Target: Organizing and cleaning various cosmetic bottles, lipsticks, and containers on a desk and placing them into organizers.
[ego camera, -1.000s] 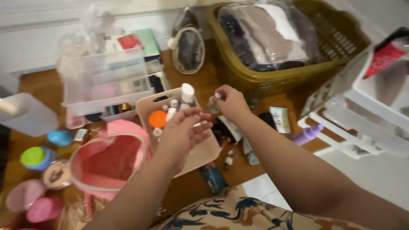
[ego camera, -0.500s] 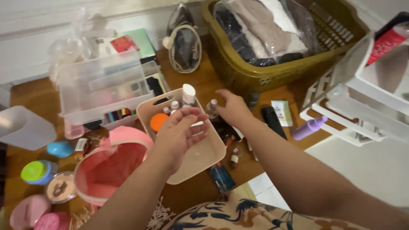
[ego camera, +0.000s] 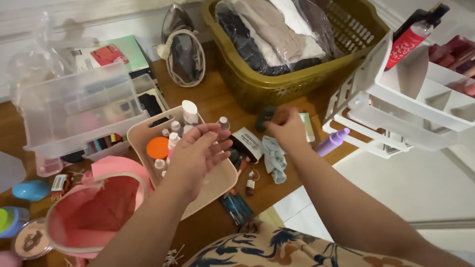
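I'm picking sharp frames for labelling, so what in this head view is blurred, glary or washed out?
Head view: the right hand and the dark thing it reaches for are motion-blurred, so its grip is unclear; the left hand over the beige tray is softer than crisp but readable; the white rack at right is bright, near washed out; the plastic over the clothes in the olive basket shows glare.

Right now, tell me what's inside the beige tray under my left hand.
The beige tray holds small white-capped bottles and an orange lid. The left hand covers its middle.
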